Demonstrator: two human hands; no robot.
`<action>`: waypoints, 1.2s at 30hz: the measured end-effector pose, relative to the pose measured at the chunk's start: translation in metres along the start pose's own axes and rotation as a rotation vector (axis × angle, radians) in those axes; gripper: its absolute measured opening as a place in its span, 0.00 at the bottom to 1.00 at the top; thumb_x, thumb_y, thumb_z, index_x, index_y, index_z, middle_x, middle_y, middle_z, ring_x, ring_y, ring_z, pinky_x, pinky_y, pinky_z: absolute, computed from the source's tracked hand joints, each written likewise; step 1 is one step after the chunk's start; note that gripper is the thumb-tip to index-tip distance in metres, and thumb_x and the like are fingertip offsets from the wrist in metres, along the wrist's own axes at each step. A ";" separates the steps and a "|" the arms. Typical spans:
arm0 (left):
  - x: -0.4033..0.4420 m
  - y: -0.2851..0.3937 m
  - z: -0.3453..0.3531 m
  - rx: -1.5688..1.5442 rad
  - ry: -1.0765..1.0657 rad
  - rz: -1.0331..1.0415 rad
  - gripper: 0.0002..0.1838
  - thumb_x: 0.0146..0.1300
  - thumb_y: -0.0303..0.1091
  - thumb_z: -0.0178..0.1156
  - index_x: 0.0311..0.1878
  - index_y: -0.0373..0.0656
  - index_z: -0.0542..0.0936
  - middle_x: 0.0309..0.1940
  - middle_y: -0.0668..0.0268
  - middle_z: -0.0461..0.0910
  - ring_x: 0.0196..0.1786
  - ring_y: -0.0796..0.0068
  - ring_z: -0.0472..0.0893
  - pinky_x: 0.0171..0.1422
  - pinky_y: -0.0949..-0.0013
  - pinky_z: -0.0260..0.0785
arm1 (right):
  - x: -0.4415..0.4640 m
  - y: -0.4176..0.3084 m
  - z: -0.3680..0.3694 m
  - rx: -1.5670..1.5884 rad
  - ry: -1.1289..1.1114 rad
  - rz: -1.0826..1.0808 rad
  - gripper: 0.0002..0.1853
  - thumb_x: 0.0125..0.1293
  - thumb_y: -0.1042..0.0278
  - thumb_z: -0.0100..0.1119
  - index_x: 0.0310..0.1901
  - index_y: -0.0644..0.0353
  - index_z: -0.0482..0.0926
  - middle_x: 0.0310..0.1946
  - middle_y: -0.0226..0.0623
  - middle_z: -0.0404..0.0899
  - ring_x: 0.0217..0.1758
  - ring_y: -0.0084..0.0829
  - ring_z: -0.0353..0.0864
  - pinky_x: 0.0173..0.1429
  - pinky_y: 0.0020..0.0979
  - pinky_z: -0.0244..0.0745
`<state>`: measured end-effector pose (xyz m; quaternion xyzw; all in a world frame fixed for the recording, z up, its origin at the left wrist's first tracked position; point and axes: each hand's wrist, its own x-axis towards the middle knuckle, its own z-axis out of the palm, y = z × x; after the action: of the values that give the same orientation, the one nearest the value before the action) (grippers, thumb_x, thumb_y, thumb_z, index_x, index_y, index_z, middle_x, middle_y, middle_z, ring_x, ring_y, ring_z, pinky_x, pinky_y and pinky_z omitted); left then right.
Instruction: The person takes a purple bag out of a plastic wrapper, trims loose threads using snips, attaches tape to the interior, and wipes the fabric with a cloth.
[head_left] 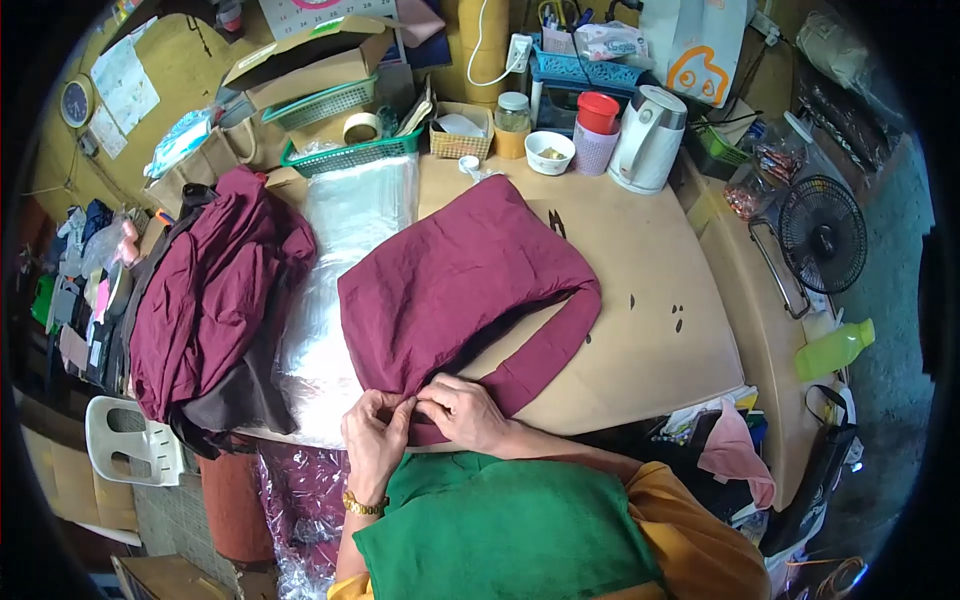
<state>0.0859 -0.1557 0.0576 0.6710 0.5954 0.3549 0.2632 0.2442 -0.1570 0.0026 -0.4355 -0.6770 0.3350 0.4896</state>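
Observation:
A maroon cloth bag (460, 270) with a wide strap (545, 360) lies across the tan tabletop in front of me. At its near edge, my left hand (376, 432) is closed, with thumb and fingers pinching the fabric. My right hand (462, 412) is also closed on the cloth, its fingertips meeting those of the left. Whatever small detail lies between the fingertips is hidden. On the left of the table is a heap of more maroon fabric pieces (205, 310) with dark cloth among them.
Clear plastic sheets (350, 230) lie between heap and bag. Along the back stand a green basket (350, 150), a jar (512, 125), a white bowl (550, 152) and an electric kettle (650, 140). At the right are a black fan (822, 233) and a green bottle (835, 348).

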 end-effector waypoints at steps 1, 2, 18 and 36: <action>0.000 0.003 -0.001 0.008 -0.007 -0.006 0.09 0.55 0.29 0.71 0.29 0.33 0.82 0.22 0.56 0.82 0.24 0.74 0.79 0.31 0.68 0.70 | 0.001 -0.001 -0.002 -0.089 0.032 -0.104 0.07 0.59 0.76 0.64 0.37 0.67 0.78 0.32 0.44 0.78 0.35 0.44 0.81 0.40 0.41 0.75; 0.001 0.004 -0.002 0.008 -0.003 -0.012 0.09 0.55 0.29 0.71 0.29 0.33 0.82 0.22 0.56 0.82 0.24 0.74 0.79 0.31 0.68 0.70 | 0.001 -0.001 -0.003 -0.177 0.067 -0.208 0.04 0.60 0.77 0.62 0.36 0.66 0.79 0.32 0.43 0.76 0.35 0.43 0.79 0.40 0.40 0.74; -0.001 -0.009 -0.044 0.293 -0.023 0.178 0.05 0.53 0.25 0.68 0.29 0.34 0.81 0.25 0.54 0.82 0.28 0.58 0.82 0.36 0.63 0.72 | 0.022 0.008 -0.117 -0.673 0.387 -0.098 0.02 0.59 0.76 0.60 0.30 0.62 0.80 0.27 0.43 0.74 0.28 0.43 0.76 0.32 0.40 0.71; 0.136 -0.082 -0.045 -0.327 -0.170 0.124 0.25 0.66 0.37 0.63 0.63 0.35 0.76 0.58 0.58 0.79 0.61 0.69 0.76 0.68 0.68 0.63 | 0.098 0.041 -0.183 -0.126 0.210 0.329 0.10 0.67 0.68 0.62 0.44 0.66 0.82 0.42 0.32 0.81 0.42 0.19 0.79 0.50 0.25 0.75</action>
<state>0.0060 -0.0124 0.0434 0.6822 0.4631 0.4044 0.3957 0.4158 -0.0457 0.0571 -0.6025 -0.5615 0.3203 0.4682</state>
